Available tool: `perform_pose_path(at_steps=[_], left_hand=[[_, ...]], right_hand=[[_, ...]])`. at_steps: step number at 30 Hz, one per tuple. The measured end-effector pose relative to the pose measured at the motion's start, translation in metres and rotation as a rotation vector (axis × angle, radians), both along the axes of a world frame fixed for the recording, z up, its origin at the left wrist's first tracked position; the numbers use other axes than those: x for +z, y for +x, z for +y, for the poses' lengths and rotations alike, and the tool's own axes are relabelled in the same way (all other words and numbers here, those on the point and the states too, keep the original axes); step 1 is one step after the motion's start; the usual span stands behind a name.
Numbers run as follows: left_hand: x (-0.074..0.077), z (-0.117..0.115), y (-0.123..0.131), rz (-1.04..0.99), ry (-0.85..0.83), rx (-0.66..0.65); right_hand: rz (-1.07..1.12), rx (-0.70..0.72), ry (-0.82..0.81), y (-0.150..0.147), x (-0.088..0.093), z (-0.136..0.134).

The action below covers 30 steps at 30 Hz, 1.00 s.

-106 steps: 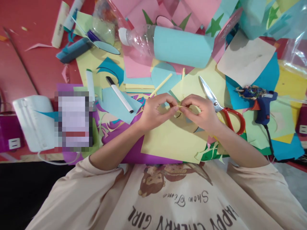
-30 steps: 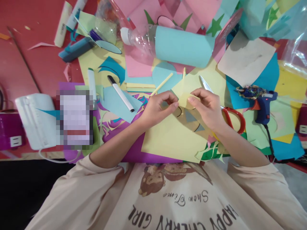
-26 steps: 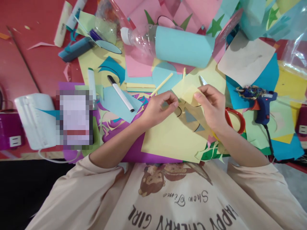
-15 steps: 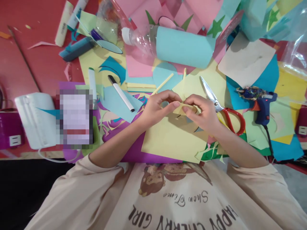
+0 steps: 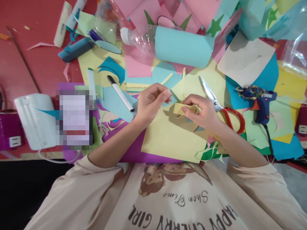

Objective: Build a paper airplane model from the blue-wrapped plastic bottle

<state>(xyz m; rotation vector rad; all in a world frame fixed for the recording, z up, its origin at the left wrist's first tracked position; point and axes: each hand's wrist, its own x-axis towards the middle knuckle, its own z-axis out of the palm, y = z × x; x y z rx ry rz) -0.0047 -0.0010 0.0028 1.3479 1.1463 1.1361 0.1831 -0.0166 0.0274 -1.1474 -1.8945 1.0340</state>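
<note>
Starting at the far left, I've got a white case (image 5: 35, 119) lying on the red table (image 5: 31, 67), with a blurred-out patch just right of it. Next, a white marker (image 5: 120, 94) with a black cap rests tilted on a light blue sheet (image 5: 112, 103). Beyond it, at the far side, a clear bottle (image 5: 168, 43) wrapped in blue paper lies on its side.

Now my left hand (image 5: 150, 102): fingers loosely curled, thumb and fingertips close together, and I can't tell whether anything is pinched there. It hovers above the edge of the big yellow sheet (image 5: 172, 137), apart from the folded piece.

Just right of it, my right hand (image 5: 202, 111) has thumb and forefinger clamped on the small folded yellow paper (image 5: 180, 108), held low above the yellow sheet, middle of the table.

Right again, red-handled scissors (image 5: 222, 103) lie with blades shut just beside that hand. Further right, a blue glue gun (image 5: 260, 100) sits on the coloured scraps.
</note>
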Motion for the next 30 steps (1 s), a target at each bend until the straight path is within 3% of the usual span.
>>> perform_pose_path(at_steps=[4,7,12,17,21,26,30], left_hand=[[-0.001,0.006,-0.002,-0.087,0.07,0.069],[-0.001,0.008,-0.001,-0.19,0.09,0.084],[-0.004,0.014,-0.005,-0.32,0.085,0.245],[-0.006,0.016,-0.007,-0.272,0.092,0.284],[-0.007,0.014,-0.008,-0.203,0.121,0.287],[-0.007,0.019,-0.012,-0.299,0.232,0.263],[-0.005,0.022,-0.016,-0.302,0.237,0.217]], right_hand=[[-0.005,-0.021,-0.062,0.002,0.001,0.002],[-0.05,0.039,-0.084,0.002,-0.001,0.003],[-0.088,0.107,-0.099,-0.003,-0.005,-0.001],[-0.015,0.13,-0.236,-0.002,-0.005,-0.004],[-0.095,0.175,-0.188,0.002,-0.002,-0.003],[-0.028,0.16,-0.209,0.004,0.001,-0.003],[-0.106,0.287,-0.048,0.003,-0.001,-0.002]])
